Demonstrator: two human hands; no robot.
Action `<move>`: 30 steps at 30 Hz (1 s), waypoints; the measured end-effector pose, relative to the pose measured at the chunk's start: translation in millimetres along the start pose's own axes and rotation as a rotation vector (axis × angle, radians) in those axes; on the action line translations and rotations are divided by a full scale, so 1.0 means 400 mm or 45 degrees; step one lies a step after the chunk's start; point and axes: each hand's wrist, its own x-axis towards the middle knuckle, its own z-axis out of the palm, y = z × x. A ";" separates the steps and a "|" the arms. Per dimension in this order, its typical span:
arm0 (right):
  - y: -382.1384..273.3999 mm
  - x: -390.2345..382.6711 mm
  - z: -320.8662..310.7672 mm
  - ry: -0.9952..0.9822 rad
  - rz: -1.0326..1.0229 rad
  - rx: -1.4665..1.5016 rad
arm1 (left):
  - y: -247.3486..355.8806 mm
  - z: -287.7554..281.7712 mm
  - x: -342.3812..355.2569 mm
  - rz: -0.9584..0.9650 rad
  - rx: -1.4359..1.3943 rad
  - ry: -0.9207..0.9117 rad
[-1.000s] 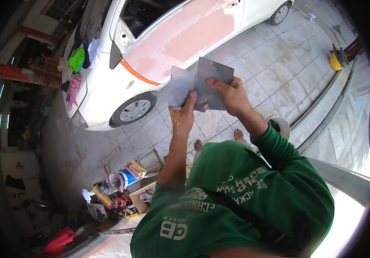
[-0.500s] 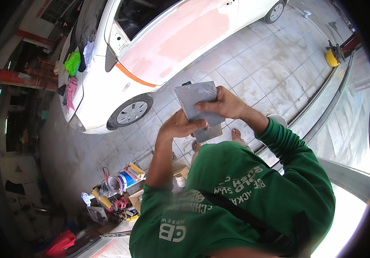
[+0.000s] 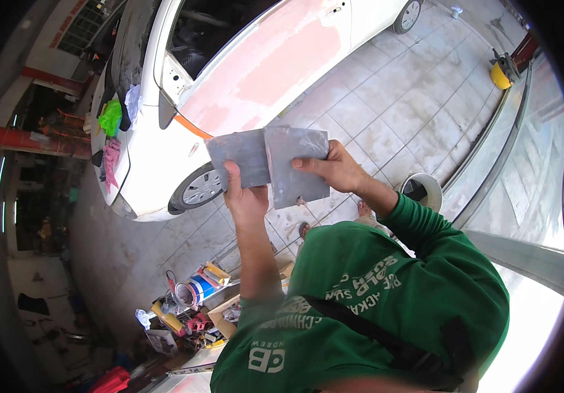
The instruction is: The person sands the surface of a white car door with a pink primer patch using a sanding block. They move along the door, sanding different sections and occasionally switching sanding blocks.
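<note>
The left hand [image 3: 248,204] pinches a dark grey, flat, rectangular sheet [image 3: 246,150] near its lower edge, thumb on the visible face. The right hand [image 3: 342,169] pinches a lighter grey, flat, rectangular sheet [image 3: 292,145] at its right side, thumb likewise on the face. Both hands are partly closed; most fingers are hidden behind the sheets. The sheets are side by side at the inner edges, above the pale tiled floor [image 3: 387,131]. Opposed outer grips probably steady both sheets and leave their faces largely exposed.
</note>
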 end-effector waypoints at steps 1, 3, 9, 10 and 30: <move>0.009 0.005 0.004 0.070 -0.018 0.179 | 0.014 -0.001 0.004 0.094 0.021 -0.008; 0.026 0.015 0.010 0.212 -0.057 0.537 | 0.034 -0.008 0.014 0.166 -0.029 -0.227; 0.010 0.015 0.030 0.278 -0.176 0.498 | -0.020 0.067 -0.062 0.229 0.113 -0.054; -0.004 0.011 0.026 0.249 -0.192 0.410 | -0.033 0.052 -0.064 0.190 0.172 -0.075; -0.032 0.049 -0.006 -0.071 0.047 -0.021 | -0.088 -0.092 -0.022 -0.563 -0.202 -0.640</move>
